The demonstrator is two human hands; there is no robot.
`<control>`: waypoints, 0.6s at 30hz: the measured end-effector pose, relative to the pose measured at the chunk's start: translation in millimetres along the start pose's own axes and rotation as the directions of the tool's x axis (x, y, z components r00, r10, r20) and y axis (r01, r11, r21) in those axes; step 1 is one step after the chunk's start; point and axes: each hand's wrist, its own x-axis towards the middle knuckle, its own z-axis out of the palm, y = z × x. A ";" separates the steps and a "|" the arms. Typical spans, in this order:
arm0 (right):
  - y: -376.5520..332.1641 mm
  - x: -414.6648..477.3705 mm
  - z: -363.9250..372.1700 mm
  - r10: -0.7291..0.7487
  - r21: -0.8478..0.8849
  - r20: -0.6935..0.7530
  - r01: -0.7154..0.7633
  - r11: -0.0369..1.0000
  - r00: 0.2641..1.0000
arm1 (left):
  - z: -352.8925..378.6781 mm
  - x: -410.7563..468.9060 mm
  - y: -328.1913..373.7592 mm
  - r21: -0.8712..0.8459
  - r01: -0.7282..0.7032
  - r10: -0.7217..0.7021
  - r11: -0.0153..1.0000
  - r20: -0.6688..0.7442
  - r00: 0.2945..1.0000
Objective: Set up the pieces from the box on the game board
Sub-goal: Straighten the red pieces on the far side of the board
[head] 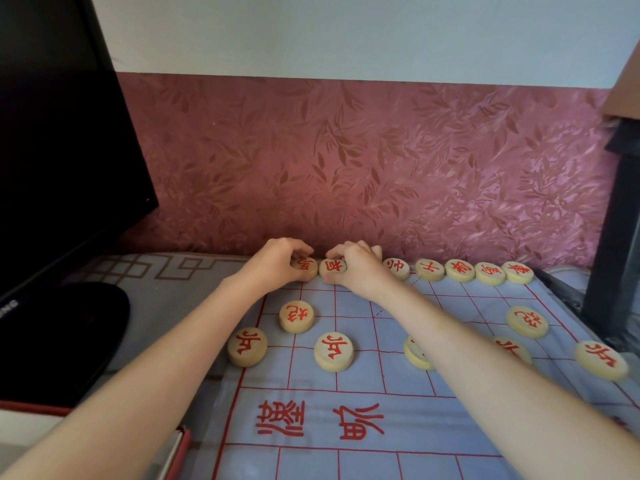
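Note:
A pale blue game board (374, 424) with red grid lines lies in front of me. Round wooden pieces with red characters stand along its far edge and in two nearer rows. My left hand (277, 263) pinches a red-lettered piece (306, 266) at the far left of the back row. Beside it, my right hand (356, 268) grips the neighbouring piece (333, 267). Both pieces rest on the board's back line and touch each other. My right forearm hides part of a piece (415, 353) in the nearer row.
A black monitor (59, 150) stands at the left, its dark base (62, 334) on the grey mat. A red-edged box corner (180, 445) shows at the lower left. A patterned pink wall rises just behind the board. Dark furniture (613, 237) stands at the right.

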 end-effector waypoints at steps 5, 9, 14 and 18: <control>-0.4 -0.1 2.0 -0.006 -0.054 -0.027 0.005 0.999 1.000 | 0.3 -0.7 0.5 0.006 0.000 0.000 1.000 -0.004 1.000; 0.5 0.1 2.0 -0.019 -0.065 -0.037 0.016 0.998 0.999 | 0.6 -0.5 0.4 0.017 -0.001 0.001 1.000 -0.006 1.000; 2.2 0.0 5.0 -0.016 -0.065 -0.054 0.013 0.998 0.998 | 0.3 -0.1 0.2 0.021 0.000 0.000 1.000 -0.008 1.000; 3.8 -8.2 1.3 -0.005 0.048 -0.087 0.010 0.999 0.996 | -2.2 0.1 3.0 0.014 0.002 -0.002 1.000 -0.003 1.000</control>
